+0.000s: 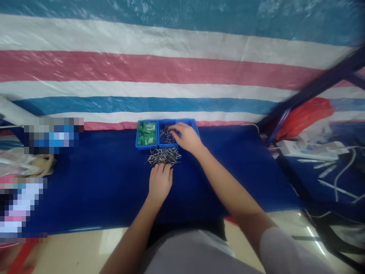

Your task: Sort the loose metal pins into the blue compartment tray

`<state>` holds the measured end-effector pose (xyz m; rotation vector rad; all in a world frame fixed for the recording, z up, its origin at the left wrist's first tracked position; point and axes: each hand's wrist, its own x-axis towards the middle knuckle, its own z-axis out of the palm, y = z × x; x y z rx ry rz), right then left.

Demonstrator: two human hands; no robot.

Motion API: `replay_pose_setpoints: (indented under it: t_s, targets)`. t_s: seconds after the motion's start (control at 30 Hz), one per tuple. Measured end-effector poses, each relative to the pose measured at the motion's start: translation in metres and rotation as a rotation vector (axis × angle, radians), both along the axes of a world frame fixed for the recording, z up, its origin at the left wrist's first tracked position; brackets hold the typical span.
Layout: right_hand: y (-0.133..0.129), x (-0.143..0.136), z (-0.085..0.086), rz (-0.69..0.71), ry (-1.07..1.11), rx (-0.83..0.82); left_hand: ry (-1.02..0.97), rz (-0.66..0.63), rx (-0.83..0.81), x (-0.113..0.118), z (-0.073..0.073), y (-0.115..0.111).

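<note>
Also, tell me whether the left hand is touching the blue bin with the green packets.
Apart: the head view shows the pile of metal pieces lying between the left hand and the blue bin.

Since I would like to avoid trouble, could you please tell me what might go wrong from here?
The metal pieces lie loose on the table, with the left hand at their near edge, so a careless sweep could scatter them. They look thin, perhaps sharp, and could prick bare fingers. The right hand reaches over the middle bin; a knock might tip it and spill its contents.
</note>
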<state>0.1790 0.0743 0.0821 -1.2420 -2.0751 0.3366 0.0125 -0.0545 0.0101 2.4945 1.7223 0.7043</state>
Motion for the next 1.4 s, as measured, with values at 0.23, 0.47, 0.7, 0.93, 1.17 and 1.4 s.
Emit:
replay_pose_setpoints:
  t_s: [0.23, 0.47, 0.7, 0.93, 1.17, 1.4]
  targets:
    - [-0.056, -0.009, -0.017, 0.059, 0.210, -0.131, -0.071, -0.061, 0.023, -0.002, -0.006, 0.004]
    - [-0.071, -0.010, -0.028, -0.010, 0.390, -0.195, -0.455, 0.043, 0.017, -0.001, 0.013, 0.021]
    - [-0.075, -0.015, -0.054, -0.019, 0.506, -0.205, -0.657, 0.128, 0.033, 0.009, 0.011, 0.046]
    - [-0.076, -0.014, -0.069, 0.003, 0.529, -0.163, -0.593, 0.074, 0.085, 0.009, 0.000, 0.042]
    - [-0.076, -0.014, -0.066, -0.084, 0.525, -0.152, -0.643, 0.108, 0.077, 0.006, 0.001, 0.046]
    - [-0.077, -0.018, -0.066, -0.106, 0.549, -0.153, -0.655, 0.128, 0.044, 0.006, -0.001, 0.047]
